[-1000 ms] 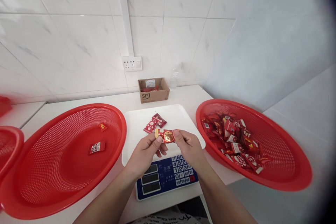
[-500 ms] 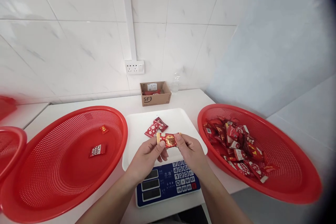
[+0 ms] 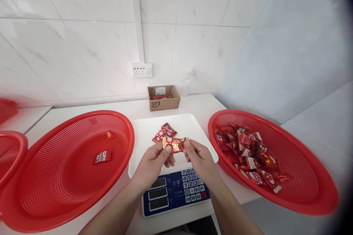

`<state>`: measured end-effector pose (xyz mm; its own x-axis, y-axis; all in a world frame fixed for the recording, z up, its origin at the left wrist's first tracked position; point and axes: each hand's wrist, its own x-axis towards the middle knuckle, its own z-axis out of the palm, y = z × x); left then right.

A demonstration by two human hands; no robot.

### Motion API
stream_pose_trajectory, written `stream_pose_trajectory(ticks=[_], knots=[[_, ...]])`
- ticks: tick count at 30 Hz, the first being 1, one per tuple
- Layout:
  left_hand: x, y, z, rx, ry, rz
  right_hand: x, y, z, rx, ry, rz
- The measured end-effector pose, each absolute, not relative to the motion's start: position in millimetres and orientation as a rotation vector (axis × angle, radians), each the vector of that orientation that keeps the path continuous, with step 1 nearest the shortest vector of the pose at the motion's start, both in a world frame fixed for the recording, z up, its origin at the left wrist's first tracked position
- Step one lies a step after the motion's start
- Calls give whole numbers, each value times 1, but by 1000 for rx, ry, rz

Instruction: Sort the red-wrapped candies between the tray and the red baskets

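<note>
Both my hands hold one red candy packet with a gold disc (image 3: 175, 144) above the white tray of a scale (image 3: 149, 132). My left hand (image 3: 153, 163) pinches its left end, my right hand (image 3: 199, 158) pinches its right end. Two more red packets (image 3: 164, 132) lie on the tray just behind it. The scale's blue keypad panel (image 3: 176, 191) shows below my wrists.
A wide red mesh basket (image 3: 66, 169) on the left holds two packets (image 3: 102, 156). Another red basket (image 3: 292, 176) on the right holds several packets (image 3: 248, 154). A small cardboard box (image 3: 163, 98) stands by the tiled wall under a socket (image 3: 142, 69). Part of a further red basket (image 3: 11, 154) shows at far left.
The packet and both hands have shifted slightly up and away from me; the grip is the same. The camera view moved a little.
</note>
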<state>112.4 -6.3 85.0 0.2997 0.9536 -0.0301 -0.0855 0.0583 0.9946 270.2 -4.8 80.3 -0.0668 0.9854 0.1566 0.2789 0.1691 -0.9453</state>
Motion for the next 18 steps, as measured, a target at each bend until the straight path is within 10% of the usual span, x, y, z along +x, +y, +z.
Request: stream_pose_trajectory(ticks=[18], knots=[[110,-3,82,1246,975,1011,274,-6,79,-1278,-1547,974]])
